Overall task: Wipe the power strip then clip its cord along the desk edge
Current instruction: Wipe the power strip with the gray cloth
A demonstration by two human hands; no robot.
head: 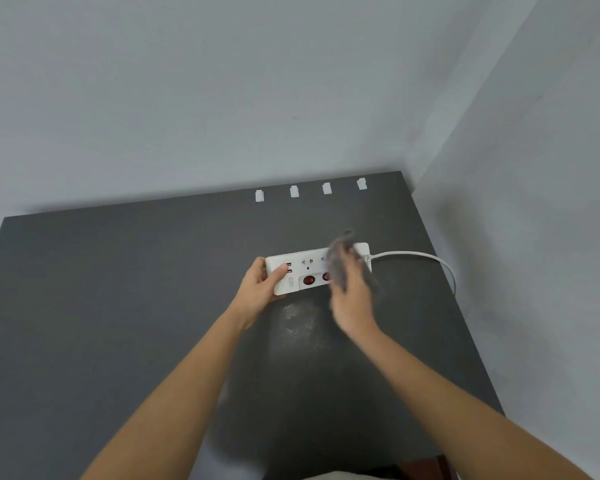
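Meanwhile, the left hand gripped one end of a glossy white rectangular power strip on the matte dark desk. The blurred right hand clutched a soft grey cloth against it, while its smooth white cord curved off the desk's right edge.

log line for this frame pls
phase: wiping | left hand: holds strip end | right hand: cloth on strip | cord: unclipped | clips: empty

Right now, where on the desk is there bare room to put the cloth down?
Bare: desk left of the left hand, and the strip between power strip and clips. Crowded: around the right hand with cloth, cord and dusty patch.
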